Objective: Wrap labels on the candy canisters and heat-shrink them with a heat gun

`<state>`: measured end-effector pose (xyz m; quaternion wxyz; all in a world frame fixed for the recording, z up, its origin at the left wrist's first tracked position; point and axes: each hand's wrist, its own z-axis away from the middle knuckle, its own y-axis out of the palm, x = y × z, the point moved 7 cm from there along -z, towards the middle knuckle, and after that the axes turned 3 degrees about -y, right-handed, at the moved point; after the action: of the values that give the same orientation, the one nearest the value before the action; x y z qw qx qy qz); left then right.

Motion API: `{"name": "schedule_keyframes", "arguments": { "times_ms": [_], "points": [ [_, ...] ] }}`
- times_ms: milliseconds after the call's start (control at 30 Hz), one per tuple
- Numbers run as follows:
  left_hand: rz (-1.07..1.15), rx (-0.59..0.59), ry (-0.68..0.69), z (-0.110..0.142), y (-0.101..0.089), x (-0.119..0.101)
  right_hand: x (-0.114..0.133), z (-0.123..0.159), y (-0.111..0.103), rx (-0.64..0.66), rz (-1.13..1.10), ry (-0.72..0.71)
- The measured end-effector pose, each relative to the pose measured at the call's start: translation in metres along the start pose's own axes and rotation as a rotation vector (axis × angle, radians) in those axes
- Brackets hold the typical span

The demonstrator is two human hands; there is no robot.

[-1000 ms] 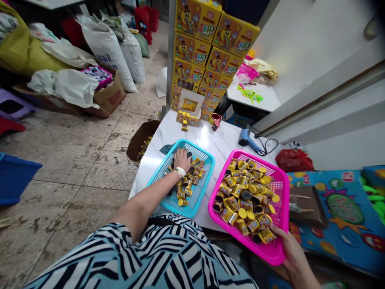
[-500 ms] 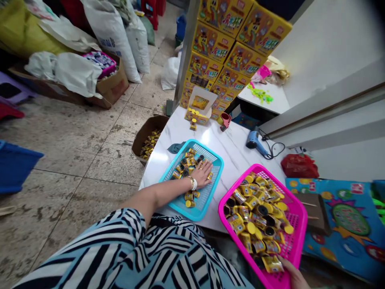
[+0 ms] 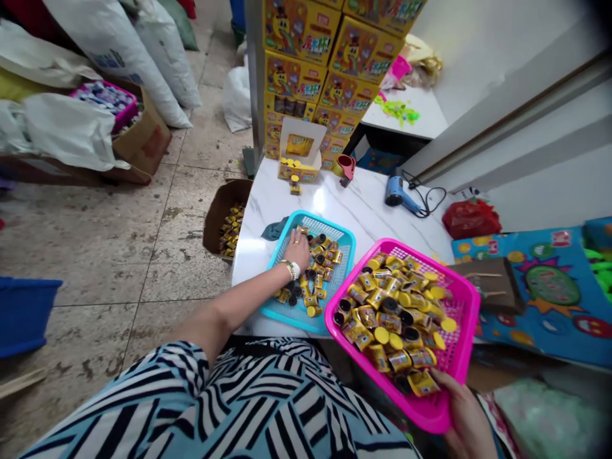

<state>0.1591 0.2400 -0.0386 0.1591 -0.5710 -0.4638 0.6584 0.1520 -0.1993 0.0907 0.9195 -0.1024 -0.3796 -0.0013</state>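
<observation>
My left hand (image 3: 297, 250) is inside the teal basket (image 3: 352, 245), near its far left side. Its fingers are slightly bent and apart, resting on small yellow-wrapped tubs (image 3: 319, 260) with black or yellow ends. More of these tubs lie loosely across the basket floor. My right hand (image 3: 458, 405) grips the near right edge of a pink basket (image 3: 459, 357). That basket is tilted at the table's front edge and heaped with the same kind of tubs (image 3: 389, 312). Part of the right hand's fingers is hidden beneath or behind the basket wall.
Stacked yellow boxes (image 3: 306, 32) stand at the table's back, behind an open display box (image 3: 300, 167). A red tape dispenser (image 3: 346, 169), a blue hair dryer (image 3: 401, 193) and a red bag (image 3: 471, 218) are on the table. A carton of tubs (image 3: 215, 217) stands left on the floor.
My left hand has moved leftward and away from me across the teal basket, from flat to more bent; tubs now lie further right. The pink basket has shifted left, overlapping the teal basket's corner.
</observation>
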Motion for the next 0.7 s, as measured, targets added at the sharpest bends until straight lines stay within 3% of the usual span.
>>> {"name": "schedule_keyframes", "arguments": {
  "times_ms": [100, 233, 533, 700],
  "points": [
    [0.079, -0.051, -0.063, 0.01, -0.016, 0.008, 0.007, 0.011, 0.017, -0.002, 0.024, -0.01],
    [0.235, -0.084, -0.086, 0.034, -0.021, -0.003, 0.014, 0.029, 0.051, 0.056, -0.007, -0.075],
    [0.582, -0.028, 0.064, 0.063, -0.033, -0.036, 0.022, 0.074, 0.106, -0.013, 0.082, -0.28],
    [0.718, 0.006, -0.083, 0.068, -0.024, -0.014, 0.027, 0.085, 0.121, -0.062, 0.113, -0.368]
  ]
}}
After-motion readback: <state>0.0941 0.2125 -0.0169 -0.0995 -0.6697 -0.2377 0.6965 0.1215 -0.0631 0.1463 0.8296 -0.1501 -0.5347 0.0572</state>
